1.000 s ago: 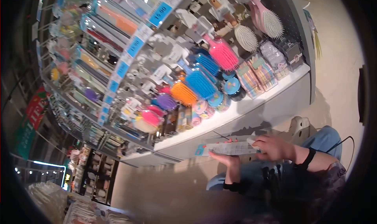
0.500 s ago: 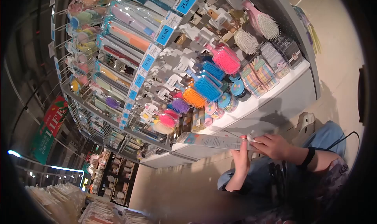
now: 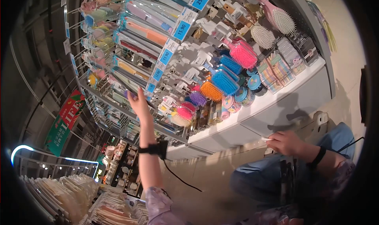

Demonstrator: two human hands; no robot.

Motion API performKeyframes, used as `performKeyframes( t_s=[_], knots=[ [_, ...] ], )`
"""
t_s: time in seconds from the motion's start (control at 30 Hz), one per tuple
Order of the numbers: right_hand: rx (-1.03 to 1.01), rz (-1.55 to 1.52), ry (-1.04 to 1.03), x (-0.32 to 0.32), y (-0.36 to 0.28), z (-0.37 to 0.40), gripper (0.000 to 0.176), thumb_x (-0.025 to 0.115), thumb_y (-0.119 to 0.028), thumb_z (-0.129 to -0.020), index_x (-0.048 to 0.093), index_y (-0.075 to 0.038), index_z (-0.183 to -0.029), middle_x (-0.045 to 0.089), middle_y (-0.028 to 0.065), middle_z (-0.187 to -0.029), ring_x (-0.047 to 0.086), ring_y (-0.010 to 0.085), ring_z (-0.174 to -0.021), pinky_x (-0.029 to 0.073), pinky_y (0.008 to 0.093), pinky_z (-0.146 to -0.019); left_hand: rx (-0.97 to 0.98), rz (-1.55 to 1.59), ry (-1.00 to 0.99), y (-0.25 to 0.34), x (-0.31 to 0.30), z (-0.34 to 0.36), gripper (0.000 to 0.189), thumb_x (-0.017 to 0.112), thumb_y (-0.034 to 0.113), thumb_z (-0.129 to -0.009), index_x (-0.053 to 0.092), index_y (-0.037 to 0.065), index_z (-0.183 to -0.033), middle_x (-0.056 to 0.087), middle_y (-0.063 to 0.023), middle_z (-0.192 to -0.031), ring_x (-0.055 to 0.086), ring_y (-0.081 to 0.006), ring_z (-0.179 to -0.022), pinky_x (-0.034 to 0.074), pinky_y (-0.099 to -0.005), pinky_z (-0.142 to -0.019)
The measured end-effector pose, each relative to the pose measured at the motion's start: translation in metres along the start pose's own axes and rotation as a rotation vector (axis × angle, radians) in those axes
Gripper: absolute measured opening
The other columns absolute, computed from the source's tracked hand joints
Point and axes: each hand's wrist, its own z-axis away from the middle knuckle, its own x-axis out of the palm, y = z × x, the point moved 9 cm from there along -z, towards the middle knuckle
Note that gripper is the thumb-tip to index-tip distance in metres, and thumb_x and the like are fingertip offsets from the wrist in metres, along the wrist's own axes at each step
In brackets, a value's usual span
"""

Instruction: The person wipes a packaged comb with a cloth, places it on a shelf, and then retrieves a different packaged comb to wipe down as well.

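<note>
My left hand (image 3: 140, 106) is stretched out to the display rack, its fingers apart. Its fingertips are right at a purple-bristled brush (image 3: 128, 94) and the packaged combs (image 3: 121, 83) hanging there. Low in front of the shelf, my right hand (image 3: 285, 142) is closed, with a small white thing (image 3: 266, 139) sticking out between thumb and fingers; its kind cannot be made out. Nearer the shelf base hang paddle hairbrushes: a blue one (image 3: 225, 82), an orange one (image 3: 211, 91) and a pink one (image 3: 243, 54).
Blue price tags (image 3: 181, 29) line the rack's rail. Jars (image 3: 254, 82) and boxed hair goods (image 3: 276, 70) stand on the white bottom shelf (image 3: 252, 112). Hanging clear packages (image 3: 63, 197) fill the lower left. A black cable (image 3: 182, 178) trails from my left wrist.
The long clear package that both hands held is out of them. My left hand has swung left and up to the rack; my right hand stays low with the small white thing.
</note>
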Motion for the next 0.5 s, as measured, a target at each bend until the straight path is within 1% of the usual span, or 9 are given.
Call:
performKeyframes(
  t_s=[0.03,0.1,0.13,0.2,0.23,0.27,0.37,0.5],
  knots=[
    [0.002,-0.001,-0.005,-0.001,0.000,-0.001,0.013,0.060,-0.014,-0.071,0.058,-0.011,-0.084,0.054,0.0006,-0.081,0.056,0.0178,-0.070,0.047,0.0293,-0.056,0.041,-0.084,0.007,0.003,-0.001,-0.023,0.065,0.060,0.029,-0.080,0.028,-0.004,-0.126,0.053,-0.0059,-0.089,0.051,-0.0112,-0.080,0.039,-0.0228,-0.070],
    [0.003,0.032,0.002,-0.006,0.002,-0.003,0.011,0.061,-0.015,-0.072,0.057,-0.011,-0.081,0.054,0.0007,-0.079,0.055,0.0185,-0.069,0.047,0.0295,-0.055,0.234,-0.226,0.102,0.029,0.002,-0.048,0.074,0.063,0.039,-0.075,0.029,-0.002,-0.127,0.052,-0.0103,-0.100,0.051,-0.0161,-0.089,0.039,-0.0275,-0.075],
    [0.007,0.040,0.002,-0.007,0.004,-0.003,0.011,0.061,-0.015,-0.072,0.057,-0.011,-0.081,0.054,0.0007,-0.079,0.055,0.0185,-0.069,0.047,0.0295,-0.055,0.297,-0.313,0.150,0.037,0.002,-0.059,0.080,0.064,0.046,-0.070,0.030,0.002,-0.128,0.049,-0.0151,-0.111,0.050,-0.0230,-0.099,0.037,-0.0327,-0.082],
    [0.027,0.032,0.009,-0.009,0.008,-0.003,0.008,0.060,-0.015,-0.072,0.057,-0.011,-0.079,0.053,0.0005,-0.078,0.055,0.0179,-0.068,0.046,0.0292,-0.053,0.262,-0.483,0.197,0.051,0.006,-0.071,0.083,0.064,0.052,-0.066,0.033,0.005,-0.127,0.047,-0.0176,-0.116,0.048,-0.0284,-0.102,0.036,-0.0355,-0.086],
    [0.029,0.038,0.010,-0.010,0.009,-0.003,0.008,0.060,-0.015,-0.072,0.057,-0.011,-0.079,0.053,0.0005,-0.078,0.055,0.0179,-0.068,0.046,0.0292,-0.053,0.230,-0.628,0.283,0.052,0.004,-0.077,0.084,0.063,0.055,-0.065,0.034,0.007,-0.127,0.047,-0.0185,-0.116,0.047,-0.0317,-0.104,0.038,-0.0396,-0.085],
    [0.031,0.042,-0.004,-0.010,0.010,-0.004,0.007,0.060,-0.015,-0.072,0.057,-0.011,-0.078,0.053,0.0002,-0.078,0.055,0.0176,-0.067,0.046,0.0288,-0.052,0.229,-0.621,0.283,0.052,0.006,-0.082,0.084,0.063,0.055,-0.065,0.034,0.007,-0.127,0.047,-0.0185,-0.116,0.047,-0.0317,-0.104,0.038,-0.0396,-0.085],
    [0.035,0.064,-0.026,-0.008,0.015,-0.002,0.006,0.060,-0.015,-0.073,0.057,-0.011,-0.077,0.053,-0.0003,-0.078,0.055,0.0173,-0.067,0.047,0.0282,-0.052,0.109,-0.638,0.376,0.045,0.004,-0.094,0.084,0.062,0.058,-0.063,0.037,0.007,-0.125,0.050,-0.0216,-0.112,0.048,-0.0346,-0.104,0.041,-0.0437,-0.084],
    [0.035,0.090,-0.061,-0.005,0.019,-0.002,0.006,0.058,-0.016,-0.073,0.056,-0.011,-0.077,0.053,-0.0009,-0.079,0.055,0.0169,-0.069,0.047,0.0274,-0.052,0.050,-0.695,0.330,0.029,0.007,-0.109,0.086,0.061,0.059,-0.064,0.034,0.007,-0.127,0.047,-0.0211,-0.117,0.046,-0.0337,-0.108,0.039,-0.0425,-0.088]
  ],
)
